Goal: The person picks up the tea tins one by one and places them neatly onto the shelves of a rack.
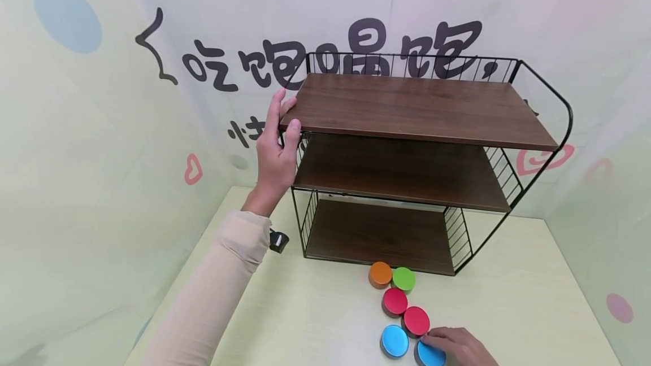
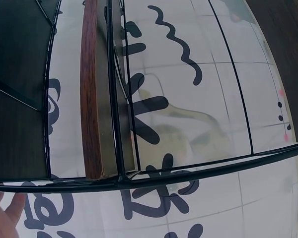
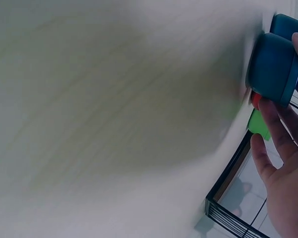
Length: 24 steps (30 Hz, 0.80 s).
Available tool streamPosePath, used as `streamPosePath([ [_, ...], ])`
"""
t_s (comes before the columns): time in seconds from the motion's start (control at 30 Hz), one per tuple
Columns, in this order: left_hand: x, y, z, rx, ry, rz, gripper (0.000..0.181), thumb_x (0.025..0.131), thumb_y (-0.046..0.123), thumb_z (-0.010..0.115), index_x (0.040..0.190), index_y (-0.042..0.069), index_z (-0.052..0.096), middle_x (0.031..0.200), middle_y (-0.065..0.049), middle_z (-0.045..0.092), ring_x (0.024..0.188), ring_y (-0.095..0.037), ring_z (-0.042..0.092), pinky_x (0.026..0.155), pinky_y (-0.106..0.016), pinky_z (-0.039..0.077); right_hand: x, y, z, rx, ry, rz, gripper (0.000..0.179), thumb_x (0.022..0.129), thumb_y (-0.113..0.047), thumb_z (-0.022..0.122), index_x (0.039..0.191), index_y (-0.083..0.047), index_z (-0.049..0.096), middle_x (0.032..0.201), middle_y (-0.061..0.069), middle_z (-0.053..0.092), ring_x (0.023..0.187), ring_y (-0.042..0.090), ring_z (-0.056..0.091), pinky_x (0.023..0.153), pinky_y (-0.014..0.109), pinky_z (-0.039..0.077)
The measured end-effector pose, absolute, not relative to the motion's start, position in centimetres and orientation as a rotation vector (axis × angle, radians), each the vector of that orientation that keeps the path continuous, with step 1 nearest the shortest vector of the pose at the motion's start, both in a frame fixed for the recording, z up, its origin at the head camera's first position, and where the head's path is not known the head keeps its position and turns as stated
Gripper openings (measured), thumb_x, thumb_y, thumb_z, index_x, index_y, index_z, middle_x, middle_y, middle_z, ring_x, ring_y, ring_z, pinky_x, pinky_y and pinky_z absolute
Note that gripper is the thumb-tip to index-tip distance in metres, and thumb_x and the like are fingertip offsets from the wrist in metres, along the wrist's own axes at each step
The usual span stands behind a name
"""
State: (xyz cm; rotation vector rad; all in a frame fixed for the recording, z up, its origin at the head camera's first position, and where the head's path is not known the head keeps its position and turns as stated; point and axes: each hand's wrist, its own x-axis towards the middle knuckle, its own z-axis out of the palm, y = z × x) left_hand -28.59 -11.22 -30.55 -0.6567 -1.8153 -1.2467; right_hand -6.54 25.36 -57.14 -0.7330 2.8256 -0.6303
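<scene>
A three-tier shelf rack of dark brown boards in a black wire frame stands on the pale table. My left hand holds its top board at the front left corner, thumb at the front edge and fingers along the side. In the left wrist view only some fingers show, by the black rail. My right hand pinches a blue round canister at the bottom of the head view. Beside it sits another blue canister. Two red canisters, an orange one and a green one stand further back.
A small black object lies left of the rack's base. Walls with black lettering and coloured spots enclose the table at the back, left and right. The canisters form a crooked cluster before the rack's lowest board.
</scene>
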Motion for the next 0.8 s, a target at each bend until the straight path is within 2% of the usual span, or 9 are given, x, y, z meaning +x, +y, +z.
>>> streamPosePath([
  [0.53,-28.6,-11.3,-30.6,-0.649,-1.818,-1.246,0.051,0.103,0.018,0.048,0.152,0.009,0.039,0.138,-0.009,0.060,0.128,-0.013,0.052,0.103,-0.033,0.039,-6.2,25.7,-56.4,-0.830,2.908,-0.580,0.072,0.067,-0.068,0.077,0.120,-0.019,0.071,0.112,-0.005,0.066,0.095,0.018,0.060,0.075,0.029,0.056],
  [0.8,-28.5,-11.3,-30.5,-0.643,-1.828,-1.234,0.051,0.103,0.020,0.049,0.152,0.010,0.039,0.138,-0.008,0.059,0.128,-0.013,0.051,0.096,-0.032,0.039,-6.6,26.1,-56.0,-0.913,2.948,-0.649,0.071,0.070,-0.066,0.077,0.119,-0.016,0.071,0.111,-0.001,0.067,0.092,0.017,0.061,0.071,0.028,0.056],
])
